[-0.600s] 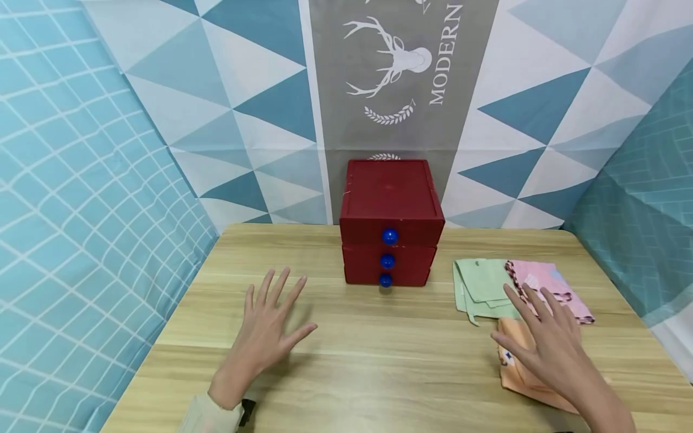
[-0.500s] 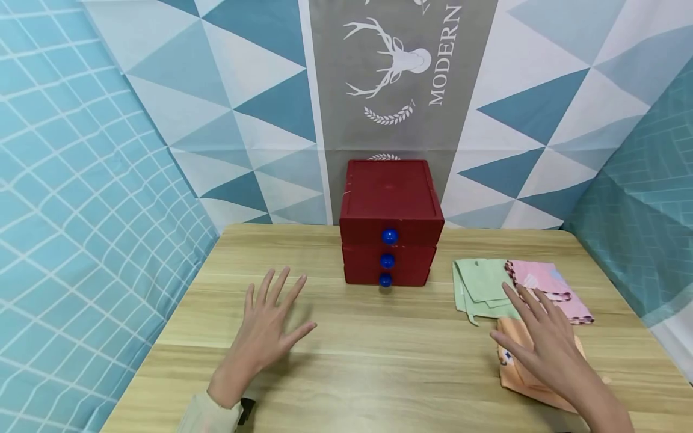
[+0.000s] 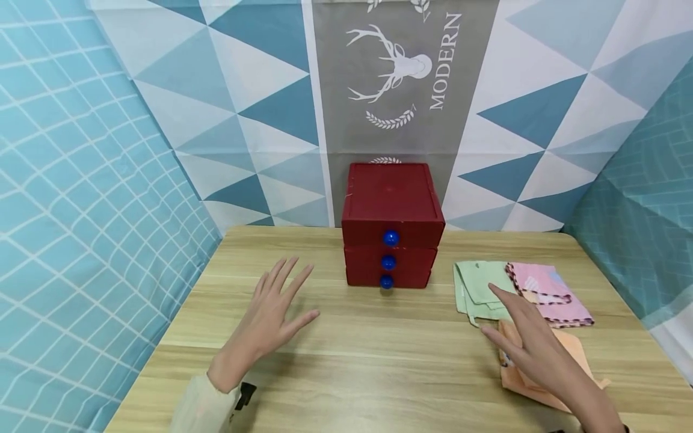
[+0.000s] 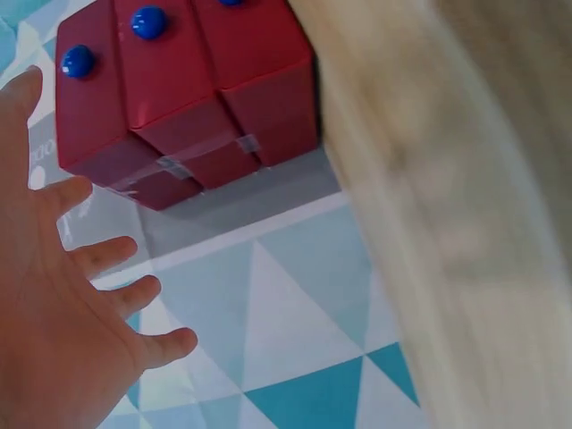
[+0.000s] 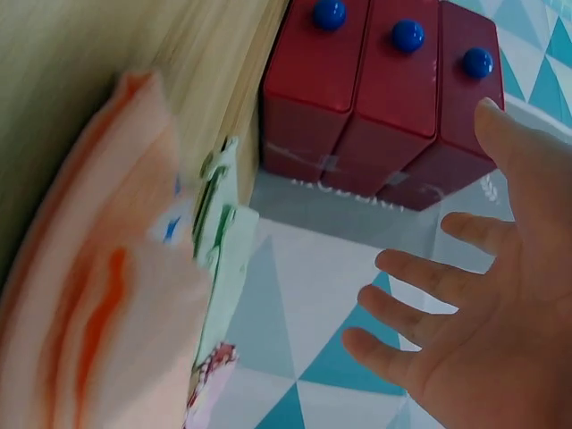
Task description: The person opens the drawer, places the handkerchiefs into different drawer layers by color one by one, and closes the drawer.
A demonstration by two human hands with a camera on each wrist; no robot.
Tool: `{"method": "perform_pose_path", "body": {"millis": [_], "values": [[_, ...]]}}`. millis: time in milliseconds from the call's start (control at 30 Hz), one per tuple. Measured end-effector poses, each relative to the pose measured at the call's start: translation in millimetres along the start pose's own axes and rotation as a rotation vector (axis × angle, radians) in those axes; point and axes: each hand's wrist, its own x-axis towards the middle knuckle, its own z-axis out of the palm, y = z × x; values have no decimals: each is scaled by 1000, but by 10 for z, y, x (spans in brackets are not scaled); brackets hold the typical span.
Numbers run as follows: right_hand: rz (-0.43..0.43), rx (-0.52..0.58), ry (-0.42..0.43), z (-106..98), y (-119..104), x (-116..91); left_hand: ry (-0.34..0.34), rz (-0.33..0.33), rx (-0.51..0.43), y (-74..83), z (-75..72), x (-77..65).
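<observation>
My left hand (image 3: 265,316) hovers over the left part of the wooden table, fingers spread and holding nothing. On the right, my right hand (image 3: 533,343) hangs with straight fingers above a folded orange cloth (image 3: 576,352), hiding part of it. Behind that lie a folded green cloth (image 3: 479,282) and a pink cloth (image 3: 557,288) with a dark checked edging. A dark red box of three stacked drawers (image 3: 392,192) stands at the back middle, each drawer with a blue round knob (image 3: 391,238). All three drawers look closed in the right wrist view.
The wooden table (image 3: 368,361) ends at a patterned cloth backdrop (image 3: 271,120) behind the drawer box. A light blue checked sheet (image 3: 81,210) hangs along the left side and a teal sheet (image 3: 649,198) along the right.
My right hand has shifted slightly left and turned, uncovering more of the pink and orange cloths. My left hand has tilted a little. The head view has moved slightly; the drawers and cloths stay put.
</observation>
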Motion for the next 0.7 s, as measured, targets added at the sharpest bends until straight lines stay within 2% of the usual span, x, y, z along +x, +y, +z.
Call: {"method": "perform_pose_path", "body": {"millis": [133,400,567,700], "values": [[7,-6,-38,27,-96,59,16,49,-25,23,-75,92],[-33,-11,-50,123,-222,195,38,148,-61,104,-179,313],[-36,13,-81,163,-334,270,-1,159,-91,195,-243,493],[-68,35,-108,185,-447,332,-47,141,-128,260,-273,632]]}}
